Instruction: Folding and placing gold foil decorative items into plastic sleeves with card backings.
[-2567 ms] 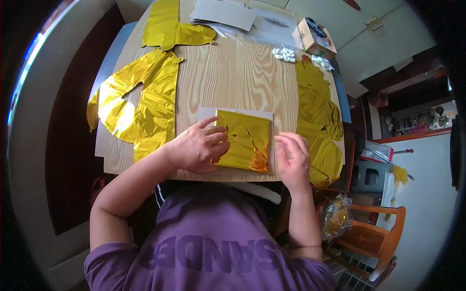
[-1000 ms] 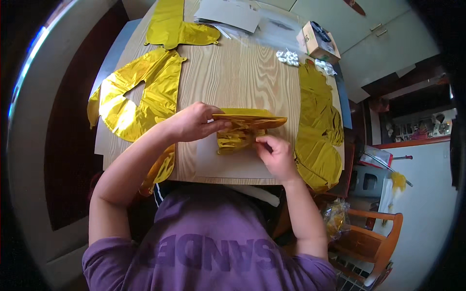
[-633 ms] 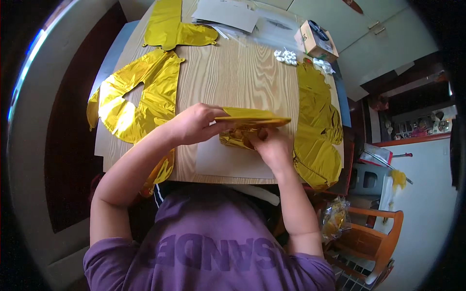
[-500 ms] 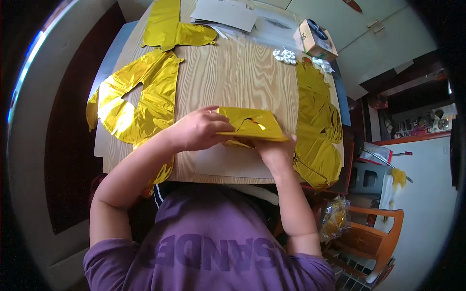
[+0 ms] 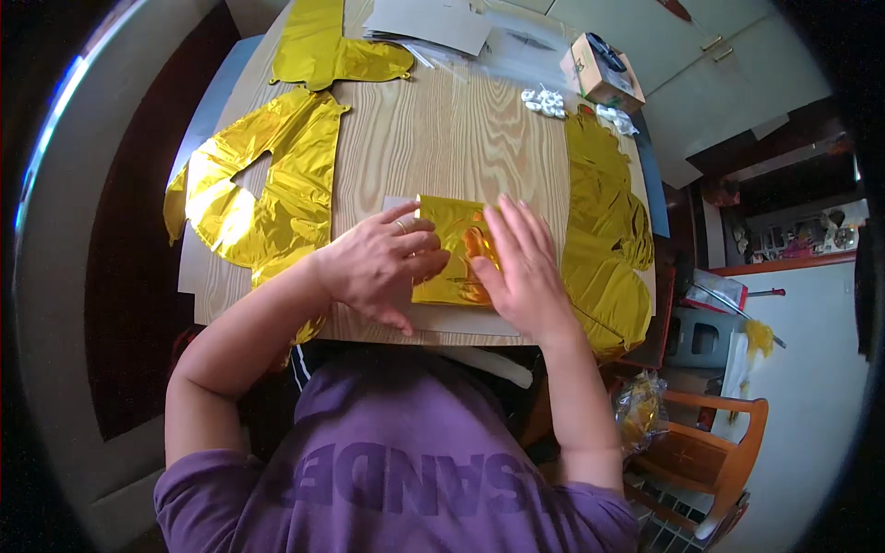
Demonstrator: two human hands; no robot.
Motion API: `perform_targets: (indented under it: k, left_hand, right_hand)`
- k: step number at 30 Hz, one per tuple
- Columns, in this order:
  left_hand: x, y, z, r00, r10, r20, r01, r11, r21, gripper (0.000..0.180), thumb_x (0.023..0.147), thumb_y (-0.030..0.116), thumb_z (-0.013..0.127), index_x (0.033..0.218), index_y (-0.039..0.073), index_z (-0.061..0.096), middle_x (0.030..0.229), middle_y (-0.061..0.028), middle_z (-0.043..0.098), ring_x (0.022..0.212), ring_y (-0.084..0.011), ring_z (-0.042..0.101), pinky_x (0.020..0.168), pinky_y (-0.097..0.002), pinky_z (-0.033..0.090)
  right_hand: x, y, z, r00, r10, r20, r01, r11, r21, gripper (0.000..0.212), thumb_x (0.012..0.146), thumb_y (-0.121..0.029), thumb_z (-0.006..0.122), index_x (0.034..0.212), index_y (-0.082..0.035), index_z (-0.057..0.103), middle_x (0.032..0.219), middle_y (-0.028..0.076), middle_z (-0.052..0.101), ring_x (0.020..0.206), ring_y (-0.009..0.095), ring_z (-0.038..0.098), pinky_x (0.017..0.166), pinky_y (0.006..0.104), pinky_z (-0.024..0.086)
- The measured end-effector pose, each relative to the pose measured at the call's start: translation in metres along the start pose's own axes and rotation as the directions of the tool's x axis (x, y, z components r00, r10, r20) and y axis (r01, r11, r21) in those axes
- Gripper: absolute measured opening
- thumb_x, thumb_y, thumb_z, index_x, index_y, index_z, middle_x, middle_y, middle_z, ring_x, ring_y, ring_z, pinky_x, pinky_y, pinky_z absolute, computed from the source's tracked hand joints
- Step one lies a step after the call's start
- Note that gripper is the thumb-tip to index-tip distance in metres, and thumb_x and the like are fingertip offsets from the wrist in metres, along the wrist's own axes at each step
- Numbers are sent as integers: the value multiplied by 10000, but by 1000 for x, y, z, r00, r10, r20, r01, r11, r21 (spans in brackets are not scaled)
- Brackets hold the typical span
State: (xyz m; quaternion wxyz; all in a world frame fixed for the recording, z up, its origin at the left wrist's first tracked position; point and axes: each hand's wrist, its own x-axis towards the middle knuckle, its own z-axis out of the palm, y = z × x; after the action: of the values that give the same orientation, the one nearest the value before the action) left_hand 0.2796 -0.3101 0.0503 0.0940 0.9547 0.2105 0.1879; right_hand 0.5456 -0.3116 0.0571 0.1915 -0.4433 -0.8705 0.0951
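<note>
A folded gold foil balloon (image 5: pixel 442 276) lies as a flat rectangle on a pale sheet (image 5: pixel 461 321) close to the table's near edge. My left hand (image 5: pixel 378 258), with a ring on one finger, rests at the foil's left side, its fingers curved and apart and its thumb spread toward me. Over the foil's right edge, my right hand (image 5: pixel 530 276) is held open with the fingers stretched out, and its reflection shows in the shiny surface. Neither hand grips the foil.
Flat gold foil balloons lie along the left (image 5: pixel 300 184), at the far left (image 5: pixel 309 41) and along the right (image 5: pixel 604 267). At the back are a stack of pale sheets (image 5: pixel 433 23), clear plastic (image 5: pixel 525 51), white ribbon rolls (image 5: pixel 544 101) and a cardboard box (image 5: pixel 604 78). A wooden chair (image 5: pixel 691 452) stands lower right.
The folded foil, held up and tilted between both hands before, now lies flat on the pale sheet. My right hand has come out from beneath it and opened; my left hand has loosened its grip.
</note>
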Motion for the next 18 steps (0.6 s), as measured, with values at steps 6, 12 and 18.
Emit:
perform_targets:
  k: [6,12,18]
  left_hand:
    - [-17,-9,4,918,-328,-224,301,942,-146,763,809,617,704,1261,13,592,1223,-191,575,1162,-378,545,1040,-491,399]
    - [-33,5,14,878,-474,-65,455,869,-194,1037,855,682,614,1535,-21,269,1563,-288,281,1471,-440,251,1201,-518,219]
    - [1,26,33,906,-421,44,414,904,106,1085,875,768,467,1532,-68,253,1603,-278,228,1509,-430,175,1229,-532,116]
  right_hand:
    - [1,18,33,979,73,190,-61,995,-73,744,998,-474,506,1526,15,315,1598,245,271,1498,400,218,1221,556,105]
    - [-17,-8,46,980,56,193,-37,995,-97,773,999,-495,490,1538,21,292,1616,241,231,1504,398,206,1217,570,98]
    - [-15,0,53,977,109,183,-87,989,-122,796,1001,-535,453,1562,-8,250,1631,233,202,1515,397,176,1212,593,70]
